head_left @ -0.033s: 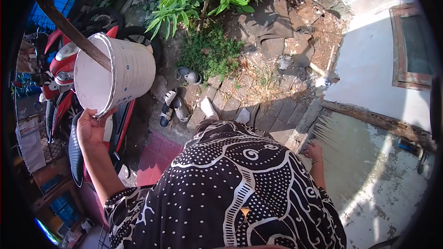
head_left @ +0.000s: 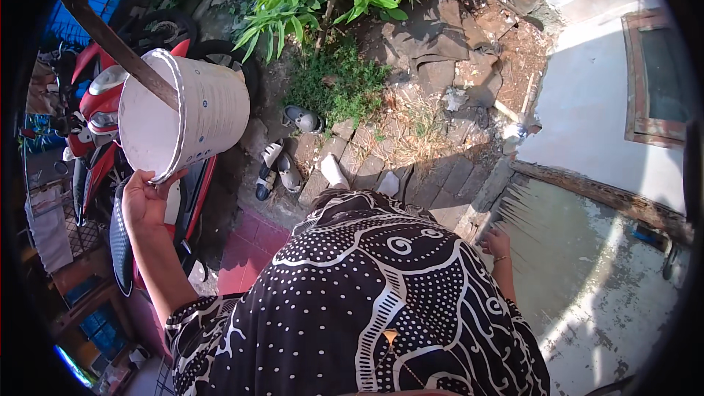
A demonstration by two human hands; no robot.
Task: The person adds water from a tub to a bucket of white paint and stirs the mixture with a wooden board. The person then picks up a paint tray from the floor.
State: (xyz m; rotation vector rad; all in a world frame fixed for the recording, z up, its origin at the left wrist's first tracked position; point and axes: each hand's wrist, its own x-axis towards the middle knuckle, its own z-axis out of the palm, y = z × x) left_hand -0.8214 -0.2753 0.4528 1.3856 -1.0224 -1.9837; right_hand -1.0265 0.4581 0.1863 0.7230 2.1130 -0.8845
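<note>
Nearest is the person's patterned black-and-white shirt (head_left: pixel 367 308), filling the low middle of the view; from its left side the left hand (head_left: pixel 144 202) is raised, and from its right the right hand (head_left: pixel 497 243) hangs low against the grey wet slab (head_left: pixel 587 264). The left fingers (head_left: pixel 165 178) are curled over the lower rim of the white bucket (head_left: pixel 187 114) — thumb side below, fingertips hooked on the lip, so they pinch the rim and nothing else; the bucket is tilted with its mouth turned to the person, held up in the air above the red motorbike (head_left: pixel 95 125), with a dark wooden pole (head_left: pixel 117 48) crossing in front of it. To my eye a one-handed rim pinch is a weak hold for a tilted pail; a second hand under the base would steady it. The right fingers look loosely spread, holding nothing that I can see; whether they touch the slab I cannot tell. Farther off lie sandals (head_left: pixel 279 169) on the paving stones (head_left: pixel 411 154); beyond them green plants (head_left: pixel 323 0).
</note>
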